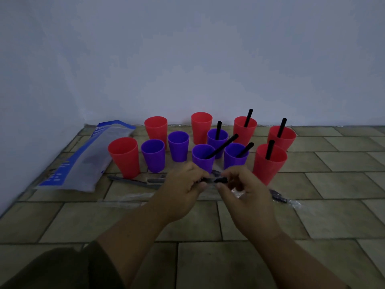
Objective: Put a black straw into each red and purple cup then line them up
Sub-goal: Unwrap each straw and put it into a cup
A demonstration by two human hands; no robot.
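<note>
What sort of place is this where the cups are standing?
Likely the floor in a room's corner, not a table: a brick-pattern tiled floor meets a plain pale wall, and the cups and a plastic bag sit directly on the tiles.

Tiled floor [333, 184] w/ red cups [124, 156], purple cups [153, 155], blue-clear bag [83, 161] & wrapped straws [133, 181].

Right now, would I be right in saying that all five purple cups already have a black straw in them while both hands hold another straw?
Not quite: the head view shows black straws in only three purple cups; the two left purple cups are empty. The left hand and right hand do hold another straw.
</note>
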